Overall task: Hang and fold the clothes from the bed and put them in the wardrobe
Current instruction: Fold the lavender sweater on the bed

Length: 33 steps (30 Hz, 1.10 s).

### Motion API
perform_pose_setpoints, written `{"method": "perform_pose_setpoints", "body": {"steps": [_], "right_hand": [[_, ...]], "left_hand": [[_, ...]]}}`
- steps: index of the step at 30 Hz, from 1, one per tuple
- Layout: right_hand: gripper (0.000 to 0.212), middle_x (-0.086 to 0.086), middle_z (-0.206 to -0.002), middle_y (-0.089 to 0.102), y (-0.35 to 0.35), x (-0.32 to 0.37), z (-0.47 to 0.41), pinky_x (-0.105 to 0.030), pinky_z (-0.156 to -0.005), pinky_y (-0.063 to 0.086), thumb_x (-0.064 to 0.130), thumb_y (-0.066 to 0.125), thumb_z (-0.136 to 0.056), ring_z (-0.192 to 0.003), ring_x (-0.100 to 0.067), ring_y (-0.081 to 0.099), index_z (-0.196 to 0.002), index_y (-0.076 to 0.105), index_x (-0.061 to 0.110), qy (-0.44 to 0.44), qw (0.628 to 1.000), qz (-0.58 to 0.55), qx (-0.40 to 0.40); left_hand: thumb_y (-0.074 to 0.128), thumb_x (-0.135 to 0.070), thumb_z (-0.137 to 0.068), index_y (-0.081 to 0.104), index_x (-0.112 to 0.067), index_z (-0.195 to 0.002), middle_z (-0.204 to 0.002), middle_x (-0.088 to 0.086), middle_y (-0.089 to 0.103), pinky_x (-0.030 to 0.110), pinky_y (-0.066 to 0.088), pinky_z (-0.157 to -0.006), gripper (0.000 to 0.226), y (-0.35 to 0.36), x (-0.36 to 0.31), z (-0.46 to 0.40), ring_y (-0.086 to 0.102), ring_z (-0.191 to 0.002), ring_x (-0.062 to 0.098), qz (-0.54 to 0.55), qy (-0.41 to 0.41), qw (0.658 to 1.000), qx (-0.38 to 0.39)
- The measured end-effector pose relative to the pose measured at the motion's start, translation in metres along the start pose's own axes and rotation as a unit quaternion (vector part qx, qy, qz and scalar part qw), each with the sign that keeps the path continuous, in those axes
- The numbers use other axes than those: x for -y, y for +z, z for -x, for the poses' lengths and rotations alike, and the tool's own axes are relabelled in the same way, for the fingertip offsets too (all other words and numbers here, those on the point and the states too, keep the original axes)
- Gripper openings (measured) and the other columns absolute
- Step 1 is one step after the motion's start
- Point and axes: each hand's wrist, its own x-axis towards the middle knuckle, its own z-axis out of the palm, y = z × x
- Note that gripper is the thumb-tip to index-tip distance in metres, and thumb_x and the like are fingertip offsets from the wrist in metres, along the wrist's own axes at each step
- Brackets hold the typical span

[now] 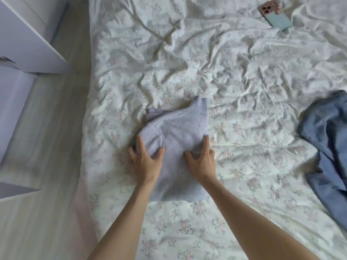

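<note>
So the bed (pixel 244 91) with its crumpled floral sheet is taking up most of the view, with the white wardrobe (pixel 28 44) standing off to the left across a strip of floor. Over at the right edge a pair of blue jeans (pixel 326 147) is lying in a loose heap, and I'm guessing they're going to feel heavier and stiffer than anything else here, so grabbing them by the waistband probably makes sense. Near the front edge of the bed the lilac knit sweater (pixel 178 147) is sitting partly folded, collar pointing away. It's looking soft, light and a bit stretchy, so it's likely to sag if lifted by one corner; sliding both palms under the folded sides seems the safer bet. The left hand (pixel 145 160) is lying on the sleeve side and the right hand (pixel 201 158) on the other edge, both with fingers spread flat and pressing, not gripping. A phone (pixel 276 15) is lying far up the bed. No readable labels or writing anywhere.
</note>
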Motion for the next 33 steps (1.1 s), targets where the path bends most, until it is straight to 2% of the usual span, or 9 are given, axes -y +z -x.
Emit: {"method": "perform_pose_setpoints", "body": {"steps": [4, 7, 11, 14, 20, 24, 27, 30, 33], "right_hand": [[0.084, -0.016, -0.133, 0.034, -0.001, 0.007, 0.002, -0.043, -0.099, 0.04, 0.032, 0.054, -0.09, -0.113, -0.037, 0.048, -0.149, -0.005, 0.027, 0.002, 0.998, 0.027, 0.049], [0.072, -0.013, -0.137, 0.033, -0.006, 0.012, 0.014, -0.037, -0.093, 0.039, 0.021, 0.047, -0.092, -0.115, -0.033, 0.048, -0.149, 0.002, 0.022, -0.037, 0.998, 0.031, 0.043], [0.066, -0.008, -0.142, 0.035, -0.019, 0.027, 0.039, -0.034, -0.094, 0.036, 0.019, 0.045, -0.092, -0.123, -0.027, 0.044, -0.149, 0.012, 0.021, -0.097, 0.995, 0.01, 0.012], [0.063, -0.006, -0.144, 0.035, -0.036, 0.046, 0.06, -0.032, -0.094, 0.037, 0.021, 0.046, -0.092, -0.122, -0.024, 0.046, -0.148, 0.017, 0.02, -0.149, 0.989, -0.012, -0.003], [0.061, -0.002, -0.14, 0.039, -0.067, 0.105, 0.128, -0.015, -0.083, 0.032, 0.022, 0.049, -0.092, -0.112, -0.012, 0.047, -0.147, 0.023, 0.019, -0.296, 0.953, -0.06, -0.03], [0.059, -0.004, -0.137, 0.043, -0.078, 0.16, 0.191, -0.012, -0.083, 0.032, 0.015, 0.053, -0.089, -0.112, -0.01, 0.046, -0.144, 0.03, 0.018, -0.411, 0.909, -0.069, -0.016], [0.059, -0.004, -0.136, 0.046, -0.078, 0.205, 0.235, -0.023, -0.09, 0.036, 0.013, 0.052, -0.089, -0.116, -0.02, 0.049, -0.143, 0.031, 0.019, -0.489, 0.872, -0.018, 0.018], [0.058, -0.004, -0.132, 0.048, -0.069, 0.252, 0.28, -0.029, -0.089, 0.04, 0.012, 0.051, -0.088, -0.113, -0.024, 0.052, -0.142, 0.033, 0.021, -0.571, 0.816, 0.068, 0.057], [0.056, -0.006, -0.124, 0.051, -0.047, 0.301, 0.322, -0.037, -0.091, 0.042, 0.01, 0.05, -0.087, -0.111, -0.028, 0.053, -0.14, 0.037, 0.023, -0.63, 0.753, 0.158, 0.11]], "left_hand": [[0.059, -0.049, -0.084, 0.013, -0.021, -0.149, -0.137, 0.023, 0.029, 0.039, 0.034, -0.101, 0.085, -0.001, -0.009, -0.002, 0.035, -0.125, 0.035, -0.06, -0.027, 0.997, 0.046], [0.058, -0.039, -0.088, 0.022, -0.016, -0.147, -0.144, 0.018, 0.032, 0.037, 0.035, -0.101, 0.072, -0.008, -0.016, 0.008, 0.036, -0.128, 0.033, -0.055, 0.032, 0.997, 0.046], [0.062, -0.023, -0.086, 0.038, -0.016, -0.14, -0.139, 0.007, 0.044, 0.034, 0.041, -0.09, 0.059, -0.028, -0.036, 0.036, 0.048, -0.121, 0.027, -0.028, 0.138, 0.99, -0.024], [0.065, -0.025, -0.084, 0.043, -0.024, -0.136, -0.125, 0.007, 0.051, 0.036, 0.046, -0.08, 0.056, -0.06, -0.056, 0.056, 0.056, -0.106, 0.029, -0.002, 0.144, 0.986, -0.085], [0.068, -0.021, -0.082, 0.047, -0.021, -0.134, -0.122, 0.009, 0.055, 0.033, 0.041, -0.086, 0.056, -0.151, -0.082, 0.102, 0.055, -0.109, 0.029, 0.076, 0.181, 0.958, -0.208], [0.066, -0.015, -0.084, 0.046, -0.014, -0.135, -0.132, 0.009, 0.052, 0.013, 0.028, -0.089, 0.054, -0.227, -0.081, 0.138, 0.047, -0.12, 0.024, 0.157, 0.177, 0.931, -0.278], [0.064, -0.016, -0.087, 0.042, -0.012, -0.137, -0.137, 0.007, 0.048, 0.01, 0.025, -0.091, 0.055, -0.278, -0.065, 0.158, 0.043, -0.125, 0.021, 0.243, 0.099, 0.919, -0.296], [0.06, -0.015, -0.089, 0.037, -0.008, -0.139, -0.14, 0.01, 0.045, 0.021, 0.032, -0.099, 0.055, -0.324, -0.034, 0.175, 0.045, -0.124, 0.026, 0.314, 0.036, 0.912, -0.263], [0.058, -0.019, -0.091, 0.026, -0.014, -0.143, -0.132, 0.002, 0.046, 0.023, 0.037, -0.087, 0.061, -0.369, 0.006, 0.187, 0.05, -0.109, 0.017, 0.351, 0.013, 0.92, -0.172]]}}
